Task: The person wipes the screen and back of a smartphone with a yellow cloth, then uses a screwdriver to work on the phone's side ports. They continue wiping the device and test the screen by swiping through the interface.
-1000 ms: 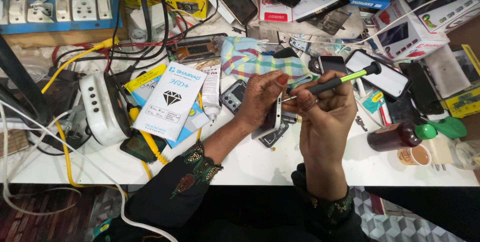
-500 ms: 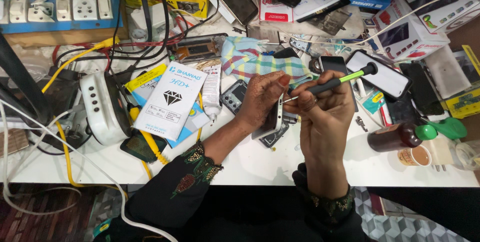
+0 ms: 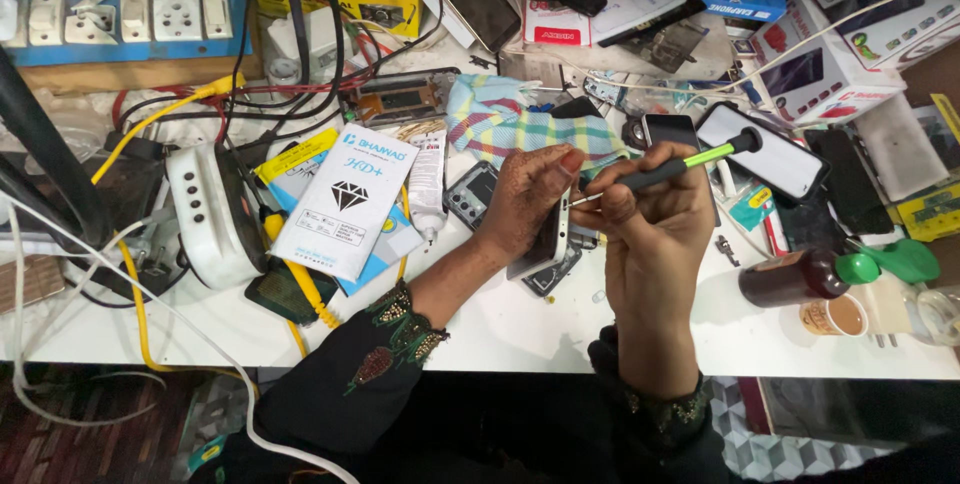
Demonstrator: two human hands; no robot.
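My left hand [image 3: 528, 196] grips a thin silver phone [image 3: 548, 241], held on edge above the white bench. A green and black screwdriver [image 3: 690, 163] is pinched in my right hand [image 3: 650, 234], and its metal tip touches the phone's top end beside my left thumb. Both hands meet at the middle of the bench, and both wrists wear dark embroidered sleeves. Under the phone lies a dark phone part [image 3: 552, 274].
A white packet with a diamond mark [image 3: 345, 202], a glue tube [image 3: 427, 184] and a checked cloth [image 3: 520, 124] lie to the left and behind. A blue socket strip [image 3: 120, 19], cables, phone boxes [image 3: 830, 64], a dark bottle [image 3: 790, 279] and a small cup [image 3: 835, 317] crowd the bench [image 3: 520, 329].
The phone has tilted a little in my left hand; the screwdriver stays at its top end. Both hands remain in the same place.
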